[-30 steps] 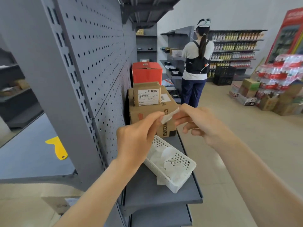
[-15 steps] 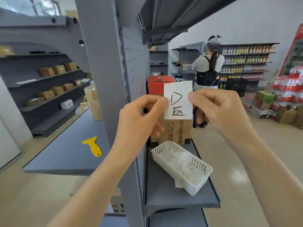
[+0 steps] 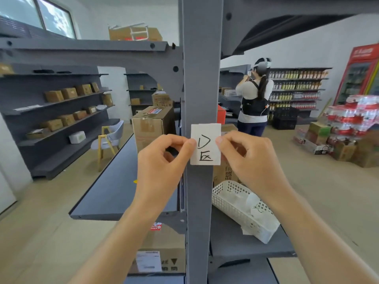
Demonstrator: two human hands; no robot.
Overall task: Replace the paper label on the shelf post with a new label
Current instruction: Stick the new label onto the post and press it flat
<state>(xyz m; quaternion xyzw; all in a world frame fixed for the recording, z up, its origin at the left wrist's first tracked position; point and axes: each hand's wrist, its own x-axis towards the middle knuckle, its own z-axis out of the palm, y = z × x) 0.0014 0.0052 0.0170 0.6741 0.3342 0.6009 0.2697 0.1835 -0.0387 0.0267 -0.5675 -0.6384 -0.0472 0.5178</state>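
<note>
A white paper label (image 3: 205,144) with black handwritten marks lies flat against the front of the grey shelf post (image 3: 201,78), about mid-height in the view. My left hand (image 3: 164,160) pinches its left edge between thumb and forefinger. My right hand (image 3: 248,158) pinches its right edge the same way. The label stands upright and spans nearly the post's full width. No other label shows on the post.
A white plastic basket (image 3: 235,199) with paper scraps sits on the grey shelf (image 3: 246,247) right of the post. Cardboard boxes (image 3: 151,126) stand on the left shelf. A person (image 3: 254,99) stands with their back to me in the aisle beyond.
My view turned from the shelf side to face the post's front. Both hands raised the label, turned its written side toward me and brought it leftward onto the post.
</note>
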